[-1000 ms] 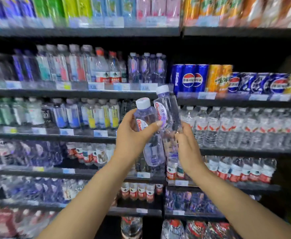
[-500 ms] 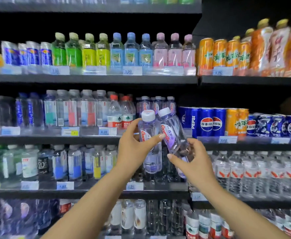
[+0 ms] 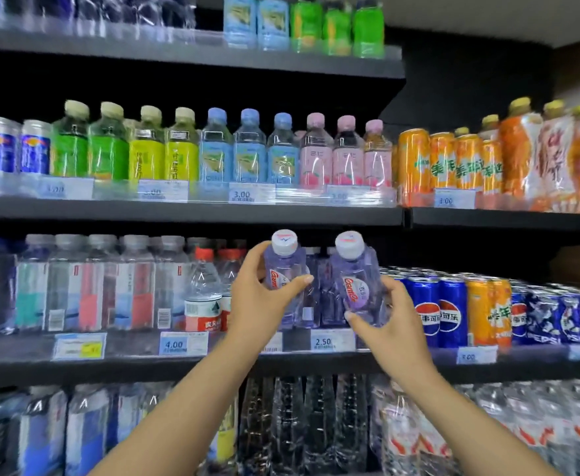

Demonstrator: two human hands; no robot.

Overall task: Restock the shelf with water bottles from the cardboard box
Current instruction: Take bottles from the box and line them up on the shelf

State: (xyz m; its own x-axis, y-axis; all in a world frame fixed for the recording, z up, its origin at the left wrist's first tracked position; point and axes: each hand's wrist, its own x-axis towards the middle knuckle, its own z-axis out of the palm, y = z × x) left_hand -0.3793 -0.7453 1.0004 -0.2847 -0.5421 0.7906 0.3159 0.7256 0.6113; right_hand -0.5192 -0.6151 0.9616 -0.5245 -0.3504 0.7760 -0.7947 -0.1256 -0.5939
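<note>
**Two water bottles raised to the shelf gap**

Head view. Compared with half a second ago, we see both bottles higher against the shelving and set apart from each other: before, the right one leaned against the left one; now a gap separates them and both stand closer to upright. The view itself has tilted upward, so a further shelf row shows at the top.

The left hand (image 3: 259, 304) grips a clear, lilac-tinted plastic water bottle with a white cap (image 3: 284, 269). Its thumb crosses the red-lettered label in front, the other fingers curl round the left side, and the bottle's cap and shoulder stand above the hand. The right hand (image 3: 390, 333) holds a second, matching lilac water bottle (image 3: 357, 280) from below and from the right, thumb across the lower front, fingers wrapped behind; this bottle tilts slightly leftward at the cap.

Both bottles are in front of the black shelf (image 3: 185, 364), above the 2.50 price tag (image 3: 323, 341), with more lilac bottles standing on the shelf behind them. Red-capped clear bottles (image 3: 203, 290) stand just left of the left hand; blue cola cans (image 3: 439, 310) stand just right of the right hand.
</note>
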